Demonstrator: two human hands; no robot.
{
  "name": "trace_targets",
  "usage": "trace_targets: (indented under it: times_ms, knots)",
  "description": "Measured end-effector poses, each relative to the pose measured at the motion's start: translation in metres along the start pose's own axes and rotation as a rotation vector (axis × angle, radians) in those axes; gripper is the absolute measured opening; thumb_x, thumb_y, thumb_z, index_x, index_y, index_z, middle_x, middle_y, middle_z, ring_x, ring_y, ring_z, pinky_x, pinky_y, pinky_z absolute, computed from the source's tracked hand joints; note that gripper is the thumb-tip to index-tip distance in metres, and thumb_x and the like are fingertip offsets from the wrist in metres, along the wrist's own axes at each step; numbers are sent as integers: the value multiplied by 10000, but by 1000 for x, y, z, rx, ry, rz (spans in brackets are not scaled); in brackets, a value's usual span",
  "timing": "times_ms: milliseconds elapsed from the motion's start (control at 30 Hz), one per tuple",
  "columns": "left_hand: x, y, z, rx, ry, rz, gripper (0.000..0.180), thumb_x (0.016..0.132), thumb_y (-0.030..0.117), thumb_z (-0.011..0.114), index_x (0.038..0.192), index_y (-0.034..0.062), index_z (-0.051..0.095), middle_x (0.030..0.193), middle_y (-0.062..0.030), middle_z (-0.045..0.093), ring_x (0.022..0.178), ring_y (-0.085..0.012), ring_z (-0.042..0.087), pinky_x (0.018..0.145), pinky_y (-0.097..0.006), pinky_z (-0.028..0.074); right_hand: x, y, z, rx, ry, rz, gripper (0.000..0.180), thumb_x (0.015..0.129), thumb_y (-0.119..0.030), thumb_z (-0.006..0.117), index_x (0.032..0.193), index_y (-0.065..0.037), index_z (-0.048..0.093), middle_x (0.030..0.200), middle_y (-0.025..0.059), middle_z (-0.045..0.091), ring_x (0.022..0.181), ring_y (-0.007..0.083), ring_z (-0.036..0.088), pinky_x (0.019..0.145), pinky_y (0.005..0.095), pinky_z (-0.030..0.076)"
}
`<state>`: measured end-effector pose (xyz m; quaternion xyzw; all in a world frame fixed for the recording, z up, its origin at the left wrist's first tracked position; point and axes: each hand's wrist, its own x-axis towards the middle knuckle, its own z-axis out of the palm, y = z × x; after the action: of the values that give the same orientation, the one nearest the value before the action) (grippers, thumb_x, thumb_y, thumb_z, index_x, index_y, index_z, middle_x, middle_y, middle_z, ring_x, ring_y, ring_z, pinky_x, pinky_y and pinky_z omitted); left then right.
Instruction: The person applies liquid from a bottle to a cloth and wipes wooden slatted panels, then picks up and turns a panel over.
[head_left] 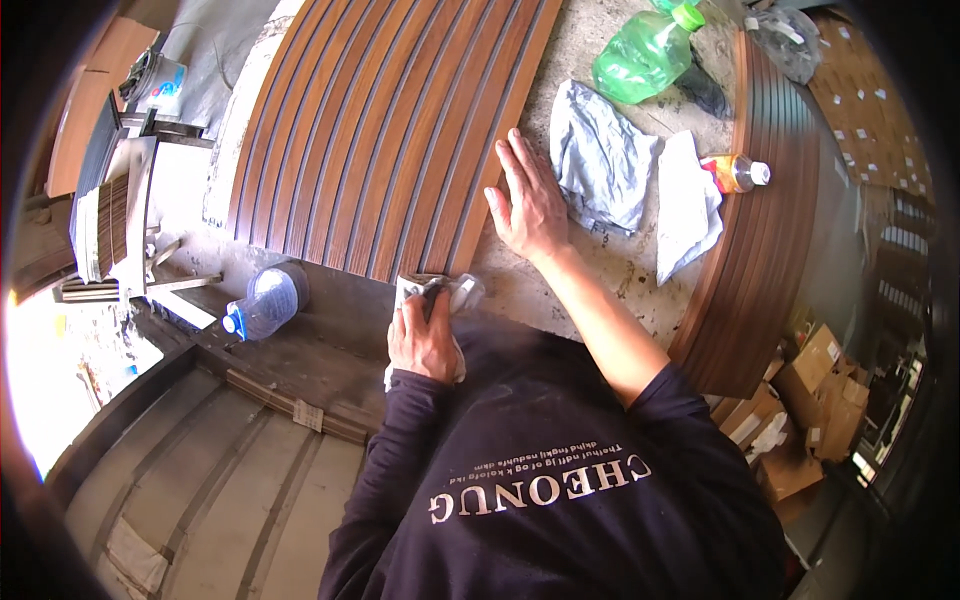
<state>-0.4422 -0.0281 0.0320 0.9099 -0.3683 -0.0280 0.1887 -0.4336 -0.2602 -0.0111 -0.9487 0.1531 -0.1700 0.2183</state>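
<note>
A brown wood-look slatted panel (390, 130) with dark grooves lies on the worktable (600, 290), its near end toward me. At the near right corner, my left hand (425, 340) is closed on a crumpled whitish rag (410, 290). Something dark shows under its fingers, too hidden to name, and a bit of clear plastic (467, 293) sticks out beside them. My right hand (533, 205) rests open along the panel's right edge, fingertips on the wood and thumb spread apart. A light grey cloth (600, 155) lies just right of that hand.
Right of the cloth are a white cloth (688, 205), a small orange-labelled bottle (735, 173) and a large green bottle (645, 58). A second slatted panel (760, 240) stands along the right side. On the left are a clear blue-capped jug (268, 300) and cardboard boxes (820, 390) lie lower right.
</note>
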Motion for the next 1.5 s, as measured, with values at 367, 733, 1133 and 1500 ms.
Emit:
trace_targets:
  times_ms: [367, 733, 1133, 1500]
  knots:
    - [68, 0, 3, 1, 50, 64, 254, 757, 80, 540, 989, 106, 640, 917, -112, 525, 826, -299, 541, 681, -392, 443, 5, -2, -3, 64, 45, 8, 541, 843, -177, 574, 1329, -9, 405, 1423, 171, 348, 1265, 361, 400, 1057, 451, 327]
    - [122, 7, 11, -4, 24, 136, 291, 717, 82, 555, 988, 133, 649, 946, -130, 534, 849, -314, 536, 718, -409, 452, 5, -2, -6, 157, 58, 84, 529, 853, -35, 510, 1363, -65, 373, 1429, 150, 373, 1297, 316, 394, 1064, 425, 328]
    - [179, 12, 29, 14, 62, 172, 258, 756, 88, 559, 988, 144, 659, 925, -122, 538, 828, -322, 532, 732, -418, 455, 3, 1, 0, 221, 100, 132, 605, 788, 14, 484, 1375, -29, 342, 1386, 183, 423, 1275, 349, 416, 1069, 438, 327]
    - [181, 1, 46, -28, 120, 185, 243, 739, 81, 592, 953, 144, 688, 882, -139, 544, 787, -319, 537, 711, -424, 469, 4, 6, 2, 271, 44, 139, 622, 787, 14, 474, 1388, 1, 314, 1414, 180, 380, 1295, 338, 388, 1080, 421, 312]
